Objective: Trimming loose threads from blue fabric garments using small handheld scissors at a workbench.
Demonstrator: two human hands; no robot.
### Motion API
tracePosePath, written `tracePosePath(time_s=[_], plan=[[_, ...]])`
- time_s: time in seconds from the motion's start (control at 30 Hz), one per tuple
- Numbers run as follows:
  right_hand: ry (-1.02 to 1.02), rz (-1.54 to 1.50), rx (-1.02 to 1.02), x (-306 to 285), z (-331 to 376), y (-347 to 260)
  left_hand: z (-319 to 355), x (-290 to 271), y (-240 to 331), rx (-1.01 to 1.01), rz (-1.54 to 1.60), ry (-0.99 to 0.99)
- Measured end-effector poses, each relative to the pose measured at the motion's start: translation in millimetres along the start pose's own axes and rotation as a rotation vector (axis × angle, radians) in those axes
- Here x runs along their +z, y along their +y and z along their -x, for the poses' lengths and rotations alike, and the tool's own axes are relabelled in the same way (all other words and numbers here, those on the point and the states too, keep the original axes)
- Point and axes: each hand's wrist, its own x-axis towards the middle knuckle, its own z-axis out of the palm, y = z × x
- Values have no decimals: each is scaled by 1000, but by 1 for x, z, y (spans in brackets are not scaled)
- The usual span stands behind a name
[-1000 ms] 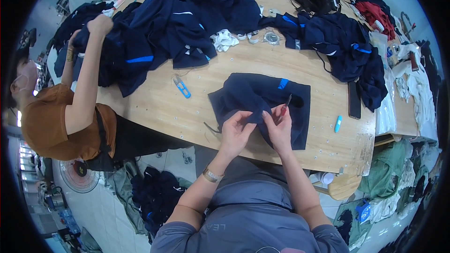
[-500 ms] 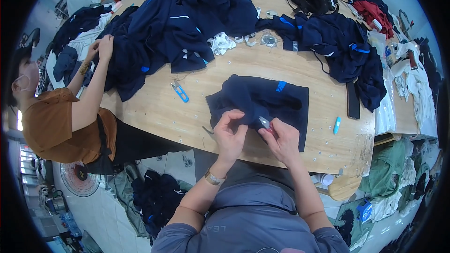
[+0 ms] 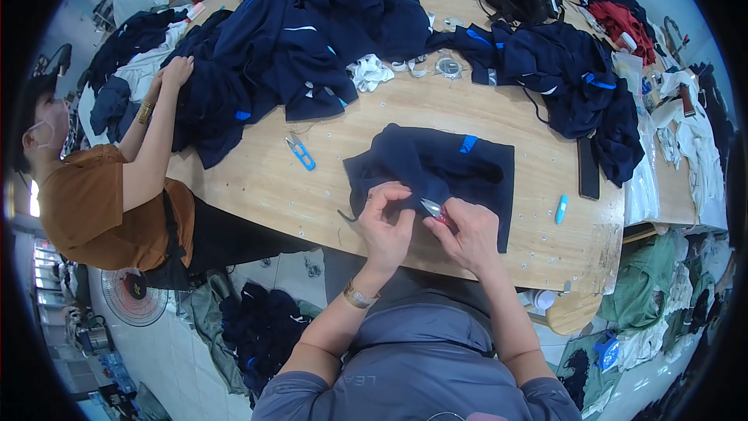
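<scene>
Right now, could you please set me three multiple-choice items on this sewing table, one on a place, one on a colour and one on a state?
1. Where do the blue-handled snips lie?
A. On bare wood, to the left of the garment being worked on
B. On top of the black bag
C. On the floor

2. What colour is the garment under the person's hands?
A. Red
B. Dark navy
C. White

3. What is the right hand doing?
A. Resting flat and empty on the table
B. Holding a small red-handled cutter at the garment's edge
C. Raised above the table

Answers: 1 A, the snips sit on the wooden table between the clothing pile and the garment. 2 B, the cloth is dark navy with a blue tab. 3 B, metal blades show beside the left hand, which pinches the cloth.
</scene>
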Motion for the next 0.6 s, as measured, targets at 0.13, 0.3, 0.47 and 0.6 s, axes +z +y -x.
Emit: tracePosePath(time_s=[0.13,0.3,0.47,0.6], plan=[[2,24,-8,-1,0,-1,-1,0,2,42,-65,-1],[26,63,-12,-3,0,-1,0,-2,1,114,-208,-7],[106,-171,364,-12,3,15,-6,-13,-9,51,-252,20],[269,-216,628,-18,20,70,-21,-54,-38,-158,-329,88]])
